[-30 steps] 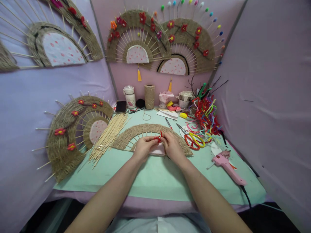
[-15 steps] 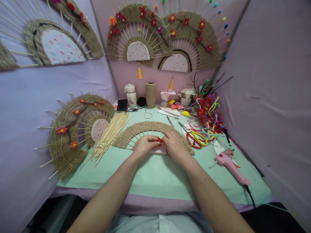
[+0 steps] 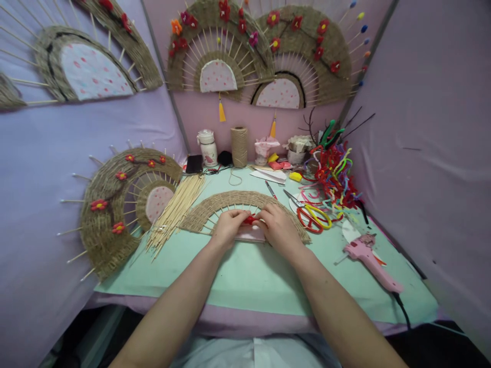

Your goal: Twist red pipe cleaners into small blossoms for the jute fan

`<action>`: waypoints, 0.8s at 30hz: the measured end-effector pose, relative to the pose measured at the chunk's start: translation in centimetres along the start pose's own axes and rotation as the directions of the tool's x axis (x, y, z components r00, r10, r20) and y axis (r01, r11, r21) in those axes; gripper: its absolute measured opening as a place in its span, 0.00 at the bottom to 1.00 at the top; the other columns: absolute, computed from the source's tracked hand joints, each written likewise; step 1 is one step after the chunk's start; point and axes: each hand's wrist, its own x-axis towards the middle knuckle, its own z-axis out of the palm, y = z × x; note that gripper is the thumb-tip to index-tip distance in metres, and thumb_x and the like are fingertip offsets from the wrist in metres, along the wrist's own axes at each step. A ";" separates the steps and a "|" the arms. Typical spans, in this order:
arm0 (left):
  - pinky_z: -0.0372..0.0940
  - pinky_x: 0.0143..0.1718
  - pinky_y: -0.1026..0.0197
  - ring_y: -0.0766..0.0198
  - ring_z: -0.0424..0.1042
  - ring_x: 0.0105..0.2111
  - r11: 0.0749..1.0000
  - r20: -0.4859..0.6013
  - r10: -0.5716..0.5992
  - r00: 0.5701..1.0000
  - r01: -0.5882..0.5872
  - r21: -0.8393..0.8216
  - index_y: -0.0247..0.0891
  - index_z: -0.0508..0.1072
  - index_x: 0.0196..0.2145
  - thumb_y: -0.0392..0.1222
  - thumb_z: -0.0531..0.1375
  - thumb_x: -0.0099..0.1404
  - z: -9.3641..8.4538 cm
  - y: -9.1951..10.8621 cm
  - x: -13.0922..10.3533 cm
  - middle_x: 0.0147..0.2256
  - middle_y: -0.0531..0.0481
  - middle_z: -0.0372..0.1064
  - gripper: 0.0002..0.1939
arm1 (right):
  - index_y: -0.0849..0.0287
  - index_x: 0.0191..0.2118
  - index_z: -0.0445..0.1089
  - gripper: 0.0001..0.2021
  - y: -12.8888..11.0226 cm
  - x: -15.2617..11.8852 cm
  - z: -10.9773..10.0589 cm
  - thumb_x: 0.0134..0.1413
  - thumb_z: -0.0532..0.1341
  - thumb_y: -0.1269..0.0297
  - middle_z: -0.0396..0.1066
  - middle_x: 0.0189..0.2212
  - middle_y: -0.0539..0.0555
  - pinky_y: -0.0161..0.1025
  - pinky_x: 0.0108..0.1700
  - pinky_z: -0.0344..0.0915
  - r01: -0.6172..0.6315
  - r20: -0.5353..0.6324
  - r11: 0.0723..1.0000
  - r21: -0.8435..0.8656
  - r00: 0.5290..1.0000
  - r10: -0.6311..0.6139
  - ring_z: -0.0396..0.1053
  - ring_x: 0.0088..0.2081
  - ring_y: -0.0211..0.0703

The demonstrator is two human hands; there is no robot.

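Note:
Between my two hands is a small red pipe cleaner [image 3: 250, 220] bent into a bunched, looped shape. My left hand [image 3: 229, 227] pinches its left side between thumb and fingertips. On the other side, my right hand [image 3: 276, 225] has its thumb and fingers closed at the red loops. Beneath both hands lies a half-round woven twine fan [image 3: 207, 208] with thin wooden ribs, its pale centre panel partly hidden by my fingers.
Scissors [image 3: 312, 217] and a pen [image 3: 270, 189] lie right of the fan, with a pink glue gun [image 3: 372, 263] farther right. Colourful pipe cleaners [image 3: 335, 176] are heaped behind. Thin sticks [image 3: 176, 212] and a flowered fan [image 3: 103, 225] are at left; a twine spool [image 3: 240, 147] stands behind.
My fingertips have moved slightly apart, and more of the red pipe cleaner shows between them, now as a fuller looped shape. The whole view has shifted a little.

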 end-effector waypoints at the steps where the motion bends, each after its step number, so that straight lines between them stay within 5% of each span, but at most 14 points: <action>1: 0.67 0.31 0.61 0.64 0.71 0.25 0.998 0.001 -0.014 1.000 0.014 -0.062 0.32 0.74 0.24 0.47 0.66 0.47 0.0 0.1 0.0 0.24 0.47 0.72 0.13 | 0.58 0.33 0.69 0.07 0.0 0.0 0.1 0.57 0.54 0.65 0.66 0.33 0.56 0.39 0.38 0.59 -0.022 -0.029 0.997 0.080 0.999 0.024 0.62 0.38 0.46; 4: 0.67 0.34 0.61 0.64 0.72 0.27 0.985 0.001 0.006 1.000 -0.006 -0.171 0.31 0.74 0.25 0.47 0.67 0.46 -0.2 0.4 -0.1 0.25 0.45 0.73 0.15 | 0.58 0.30 0.69 0.09 0.1 0.1 0.4 0.56 0.55 0.62 0.67 0.30 0.54 0.39 0.38 0.59 -0.140 -0.054 0.932 0.335 0.984 0.167 0.64 0.36 0.44; 8: 0.66 0.38 0.60 0.63 0.72 0.29 0.986 -0.023 0.125 0.992 -0.127 -0.107 0.31 0.75 0.26 0.48 0.66 0.47 -0.1 0.4 -0.3 0.27 0.44 0.74 0.15 | 0.59 0.27 0.69 0.16 0.1 0.2 1.1 0.52 0.56 0.52 0.65 0.20 0.49 0.34 0.26 0.55 -0.415 0.164 0.655 0.631 0.897 0.409 0.61 0.24 0.38; 12: 0.65 0.36 0.61 0.62 0.72 0.31 0.962 -0.020 0.259 0.966 -0.256 0.099 0.33 0.77 0.27 0.48 0.64 0.50 0.1 0.4 -0.7 0.27 0.45 0.74 0.14 | 0.60 0.23 0.66 0.20 0.1 0.2 1.1 0.45 0.59 0.45 0.58 0.15 0.46 0.32 0.19 0.48 -0.544 0.382 0.335 0.769 0.812 0.441 0.52 0.17 0.32; 16: 0.63 0.33 0.62 0.62 0.71 0.29 0.920 -0.027 0.316 0.948 -0.300 0.252 0.34 0.77 0.26 0.47 0.63 0.50 0.2 0.4 -0.9 0.26 0.47 0.74 0.12 | 0.60 0.21 0.62 0.19 0.0 0.3 0.8 0.39 0.63 0.47 0.52 0.14 0.43 0.31 0.18 0.44 -0.579 0.496 0.129 0.805 0.777 0.387 0.47 0.16 0.29; 20: 0.63 0.32 0.62 0.62 0.70 0.28 0.913 -0.032 0.313 0.949 -0.292 0.286 0.34 0.77 0.26 0.47 0.63 0.50 0.2 0.2 -0.7 0.25 0.48 0.74 0.12 | 0.59 0.22 0.62 0.18 0.1 0.3 1.1 0.39 0.64 0.48 0.49 0.12 0.41 0.31 0.18 0.43 -0.593 0.504 0.125 0.795 0.762 0.408 0.45 0.15 0.30; 24: 0.62 0.31 0.63 0.63 0.70 0.27 0.914 -0.037 0.298 0.954 -0.274 0.299 0.34 0.77 0.25 0.48 0.62 0.51 0.0 0.1 -0.5 0.23 0.48 0.73 0.13 | 0.60 0.23 0.67 0.15 -0.2 0.3 1.3 0.45 0.61 0.51 0.57 0.14 0.45 0.33 0.20 0.49 -0.551 0.346 0.388 0.739 0.804 0.483 0.52 0.17 0.33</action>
